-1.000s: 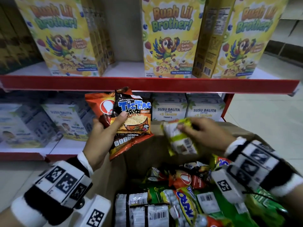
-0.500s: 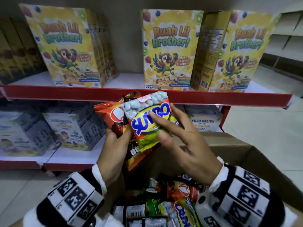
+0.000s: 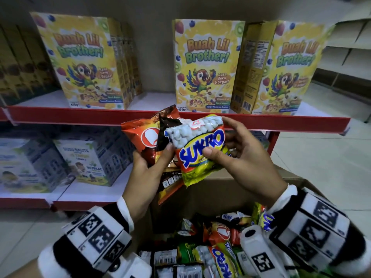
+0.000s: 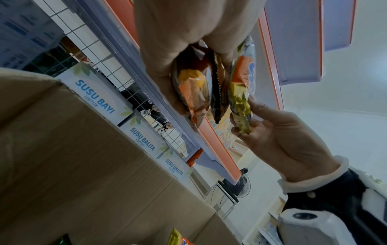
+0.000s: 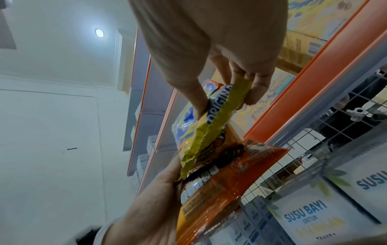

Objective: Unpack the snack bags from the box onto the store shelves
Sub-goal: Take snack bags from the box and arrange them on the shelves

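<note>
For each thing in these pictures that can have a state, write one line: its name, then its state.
Sukro bag: sealed, pinched by the right hand, at the front of the stack.
Orange bag: sealed, gripped by the left hand.
Dark bag: sealed, sandwiched between the other two.
Box: open, many snack bags inside.
Cereal boxes: closed, upright on the upper shelf.
Milk boxes: closed, on the lower shelf.

glossy crinkled plastic sukro bag [image 3: 200, 149], matt brown cardboard box [image 4: 83, 165], wire-mesh shelf back [image 5: 314, 149].
</note>
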The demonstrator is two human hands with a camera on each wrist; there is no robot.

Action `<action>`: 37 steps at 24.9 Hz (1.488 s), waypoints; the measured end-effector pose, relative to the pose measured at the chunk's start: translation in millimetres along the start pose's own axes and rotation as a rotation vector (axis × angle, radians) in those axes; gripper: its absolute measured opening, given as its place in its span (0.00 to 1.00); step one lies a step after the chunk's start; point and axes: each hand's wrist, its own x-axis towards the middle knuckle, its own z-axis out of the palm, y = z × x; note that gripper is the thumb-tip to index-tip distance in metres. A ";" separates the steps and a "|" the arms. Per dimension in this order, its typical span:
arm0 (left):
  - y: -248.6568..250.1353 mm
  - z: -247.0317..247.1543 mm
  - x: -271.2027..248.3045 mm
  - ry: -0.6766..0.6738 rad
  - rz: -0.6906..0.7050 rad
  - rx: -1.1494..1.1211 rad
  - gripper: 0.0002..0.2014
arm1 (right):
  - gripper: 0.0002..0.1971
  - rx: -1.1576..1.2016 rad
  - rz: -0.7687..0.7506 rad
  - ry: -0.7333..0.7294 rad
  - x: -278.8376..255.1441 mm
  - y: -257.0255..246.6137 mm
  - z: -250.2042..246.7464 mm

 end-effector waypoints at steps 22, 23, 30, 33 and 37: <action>55.3 17.7 117.4 -0.009 0.230 0.248 0.44 | 0.30 0.341 0.019 0.076 102.0 -4.5 -12.9; 56.3 18.8 115.6 0.010 0.201 0.255 0.45 | 0.30 0.366 0.034 0.087 103.2 -5.3 -11.2; 131.1 40.5 95.9 0.154 0.040 0.281 0.51 | 0.26 0.368 0.175 0.095 110.0 -78.5 -23.7; 201.4 57.7 96.8 0.208 0.020 0.244 0.46 | 0.24 0.346 0.188 0.052 133.2 -146.2 -45.6; 303.0 83.8 94.5 0.215 -0.088 0.151 0.37 | 0.21 0.301 0.155 -0.012 167.8 -252.4 -82.7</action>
